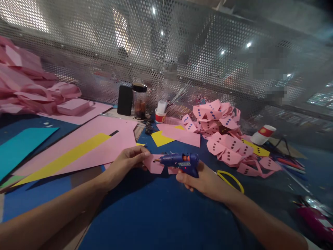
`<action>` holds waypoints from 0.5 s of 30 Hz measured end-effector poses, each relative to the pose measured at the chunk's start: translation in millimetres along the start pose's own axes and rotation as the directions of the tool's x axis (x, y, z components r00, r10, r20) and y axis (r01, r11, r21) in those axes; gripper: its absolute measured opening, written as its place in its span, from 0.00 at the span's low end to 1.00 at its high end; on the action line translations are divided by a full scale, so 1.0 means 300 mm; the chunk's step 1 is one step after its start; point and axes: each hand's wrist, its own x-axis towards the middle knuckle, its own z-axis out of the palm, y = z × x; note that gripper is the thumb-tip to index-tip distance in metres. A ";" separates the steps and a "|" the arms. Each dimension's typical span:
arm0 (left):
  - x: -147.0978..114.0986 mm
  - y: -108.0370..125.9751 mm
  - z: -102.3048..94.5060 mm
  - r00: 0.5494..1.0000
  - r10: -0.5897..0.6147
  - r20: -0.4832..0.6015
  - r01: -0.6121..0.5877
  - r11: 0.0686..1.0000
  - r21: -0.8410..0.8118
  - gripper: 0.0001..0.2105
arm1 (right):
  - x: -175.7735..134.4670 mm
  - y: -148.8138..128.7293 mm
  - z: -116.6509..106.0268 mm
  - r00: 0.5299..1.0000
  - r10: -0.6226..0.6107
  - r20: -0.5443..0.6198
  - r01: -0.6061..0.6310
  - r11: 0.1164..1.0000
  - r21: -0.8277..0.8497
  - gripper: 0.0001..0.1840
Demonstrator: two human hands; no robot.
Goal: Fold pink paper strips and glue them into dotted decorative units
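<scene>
The table (pixel 145 215) is viewed from the person's head, forward and down; the left hand (pixel 128 161) and right hand (pixel 201 182) are framed near, the perforated screen (pixel 91 45) farther off.

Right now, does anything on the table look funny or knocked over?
Yes: the red-and-white paper cup on the right, beside the heap of folded pink paper strips, leans sharply sideways, as if tipped. It looks odd because the other red-and-white paper cup, farther left, stands upright. I can't see any spill.
</scene>
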 end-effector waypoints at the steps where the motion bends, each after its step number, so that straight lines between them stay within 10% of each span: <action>1: 0.001 -0.001 0.000 1.000 0.002 0.000 -0.002 1.000 -0.002 0.12 | 0.001 0.002 0.003 1.000 -0.004 -0.004 0.004 1.000 -0.002 0.17; 15: 0.001 -0.007 -0.002 1.000 0.004 -0.008 -0.004 1.000 -0.024 0.12 | 0.004 0.004 0.017 0.994 -0.051 -0.094 0.039 0.991 -0.125 0.19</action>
